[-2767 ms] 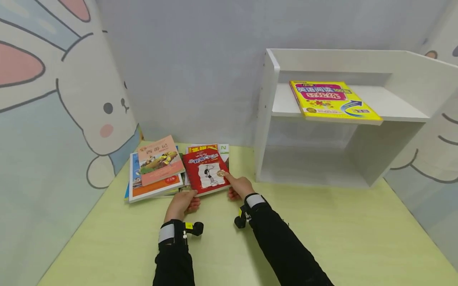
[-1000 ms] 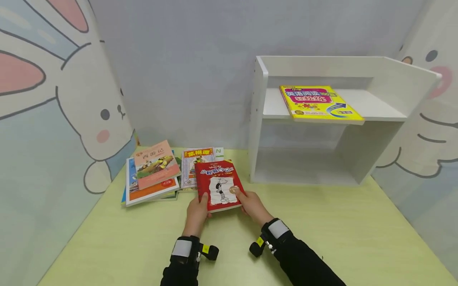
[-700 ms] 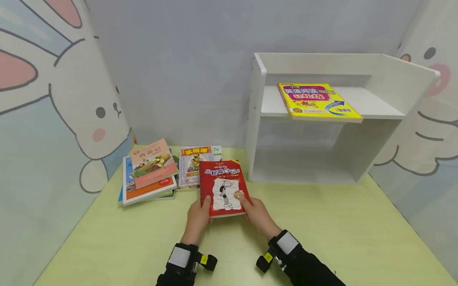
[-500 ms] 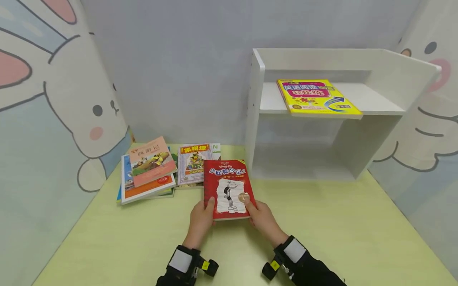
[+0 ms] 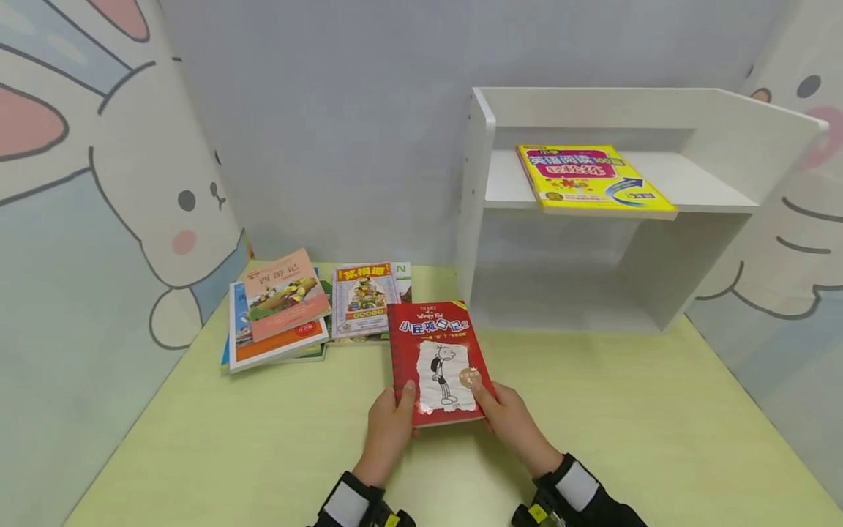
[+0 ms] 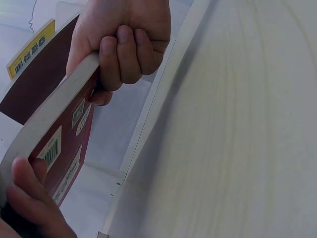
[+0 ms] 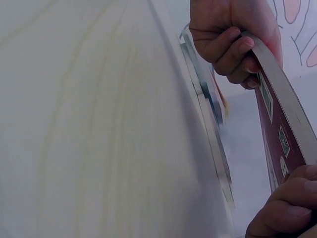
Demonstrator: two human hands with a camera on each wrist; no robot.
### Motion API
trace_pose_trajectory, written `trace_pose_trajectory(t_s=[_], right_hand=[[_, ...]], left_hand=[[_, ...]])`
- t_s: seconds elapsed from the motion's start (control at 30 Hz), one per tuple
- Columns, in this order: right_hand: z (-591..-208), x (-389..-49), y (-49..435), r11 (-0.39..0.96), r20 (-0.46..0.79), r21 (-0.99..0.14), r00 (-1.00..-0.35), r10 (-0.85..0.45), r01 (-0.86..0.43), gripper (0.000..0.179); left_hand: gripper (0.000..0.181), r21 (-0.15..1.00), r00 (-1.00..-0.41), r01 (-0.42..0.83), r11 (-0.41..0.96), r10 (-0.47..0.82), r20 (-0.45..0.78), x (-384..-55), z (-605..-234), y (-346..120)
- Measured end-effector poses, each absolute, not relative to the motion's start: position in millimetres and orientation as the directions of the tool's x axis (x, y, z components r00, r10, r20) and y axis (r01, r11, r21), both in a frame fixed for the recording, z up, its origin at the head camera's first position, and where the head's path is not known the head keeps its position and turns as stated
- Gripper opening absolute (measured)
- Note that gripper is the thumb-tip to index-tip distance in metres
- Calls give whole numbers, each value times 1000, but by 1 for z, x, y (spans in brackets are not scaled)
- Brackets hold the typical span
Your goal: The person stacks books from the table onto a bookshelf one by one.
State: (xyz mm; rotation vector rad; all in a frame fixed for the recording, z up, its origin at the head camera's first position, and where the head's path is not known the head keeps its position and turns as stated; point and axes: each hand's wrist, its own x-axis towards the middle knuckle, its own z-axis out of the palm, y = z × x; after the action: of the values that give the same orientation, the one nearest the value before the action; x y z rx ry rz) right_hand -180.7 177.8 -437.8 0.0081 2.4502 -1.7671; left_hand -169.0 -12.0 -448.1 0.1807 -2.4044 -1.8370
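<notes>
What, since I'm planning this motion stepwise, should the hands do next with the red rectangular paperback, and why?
Probably carry the red paperback rightward toward the white two-level shelf: the left hand and right hand grip it above the green table, and a yellow rectangular paperback lies on the shelf's upper level.

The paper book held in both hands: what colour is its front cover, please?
The front cover is mainly red, clearest in the head view.

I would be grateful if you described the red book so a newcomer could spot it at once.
Find the white shelf unit on the pale green table. Nearer the viewer and further left in the head view, the red book is held above the table. Its red cover and line-drawn figure set it apart from the books behind.
</notes>
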Motion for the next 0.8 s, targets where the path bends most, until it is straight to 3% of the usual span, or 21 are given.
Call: trace_pose_trajectory(t_s=[0.23, 0.8], right_hand=[[-437, -171, 192, 326, -120, -939, -993, -9, 110, 30], [-430, -150, 278, 279, -184, -936, -975, 125, 212, 45]], left_hand=[[35, 968, -995, -27, 251, -104, -1, -167, -448, 1], [34, 977, -994, 16, 214, 106, -6, -178, -441, 83]])
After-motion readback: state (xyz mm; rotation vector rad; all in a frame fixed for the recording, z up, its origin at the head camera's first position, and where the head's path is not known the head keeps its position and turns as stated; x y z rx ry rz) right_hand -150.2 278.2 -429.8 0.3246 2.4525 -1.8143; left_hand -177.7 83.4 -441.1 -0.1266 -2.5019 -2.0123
